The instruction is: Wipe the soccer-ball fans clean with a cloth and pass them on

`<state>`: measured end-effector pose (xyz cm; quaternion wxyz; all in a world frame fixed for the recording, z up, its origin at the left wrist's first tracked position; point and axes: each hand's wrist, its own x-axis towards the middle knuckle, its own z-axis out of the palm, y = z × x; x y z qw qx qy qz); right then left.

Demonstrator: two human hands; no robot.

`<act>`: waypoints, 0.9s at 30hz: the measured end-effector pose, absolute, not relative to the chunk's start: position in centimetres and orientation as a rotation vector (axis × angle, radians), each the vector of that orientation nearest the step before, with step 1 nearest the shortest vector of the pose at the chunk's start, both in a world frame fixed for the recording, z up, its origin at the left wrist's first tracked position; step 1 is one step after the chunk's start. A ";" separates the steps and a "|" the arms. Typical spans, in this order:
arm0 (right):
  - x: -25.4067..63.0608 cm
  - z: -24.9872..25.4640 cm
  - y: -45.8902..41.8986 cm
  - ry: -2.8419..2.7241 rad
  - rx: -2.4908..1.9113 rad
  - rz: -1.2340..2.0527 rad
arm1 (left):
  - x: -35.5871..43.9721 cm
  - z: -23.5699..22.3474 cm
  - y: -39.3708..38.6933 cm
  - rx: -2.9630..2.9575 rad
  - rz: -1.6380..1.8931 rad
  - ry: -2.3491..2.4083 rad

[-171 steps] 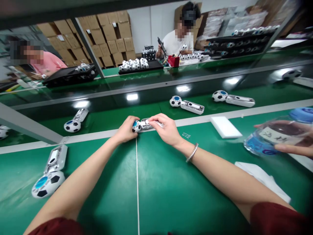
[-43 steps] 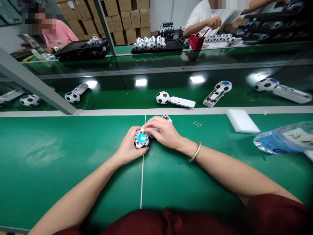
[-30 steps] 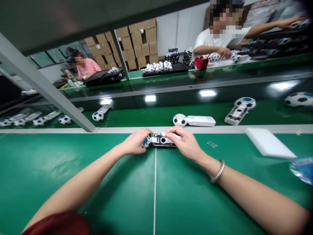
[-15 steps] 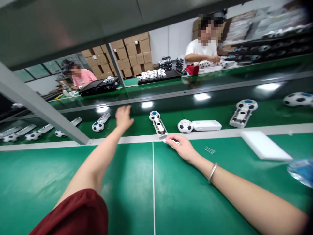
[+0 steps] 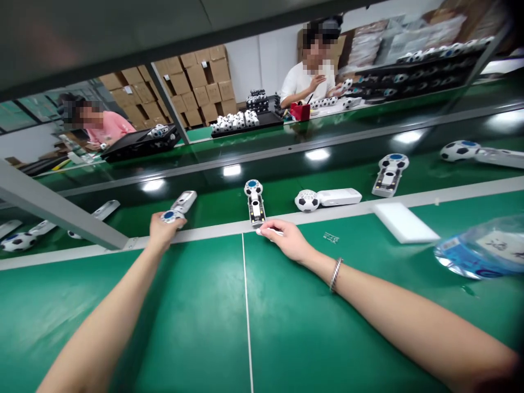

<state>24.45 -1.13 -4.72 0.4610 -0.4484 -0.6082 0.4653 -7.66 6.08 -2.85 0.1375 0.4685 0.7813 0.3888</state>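
Note:
My left hand (image 5: pixel 162 232) is closed around the ball end of a white device with a soccer-ball head (image 5: pixel 186 201), whose handle points away to the upper right. Between the fingertips of my right hand (image 5: pixel 289 240) is a slim white piece (image 5: pixel 259 232), partly hidden by the fingers. Just beyond it, an open device (image 5: pixel 256 204) with a blue disc on its ball head and bare inner parts in its handle lies on the green belt. To the right of that lies a device with a closed white handle (image 5: pixel 339 197).
More ball-headed devices (image 5: pixel 391 174) lie along the belt. A white foam block (image 5: pixel 405 222) and a clear blue-labelled plastic item (image 5: pixel 478 251) are on the right. A grey post (image 5: pixel 61 202) rises at left. Two people work across the line beside black trays (image 5: pixel 270 126).
My left hand has come down and left onto a ball-headed device and taken hold of it. My right hand still holds the white piece. The view has shifted slightly.

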 end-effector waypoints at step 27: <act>21.5 -3.7 -6.0 -2.252 -0.624 0.307 | 5.5 -4.1 -8.8 1.791 0.895 1.655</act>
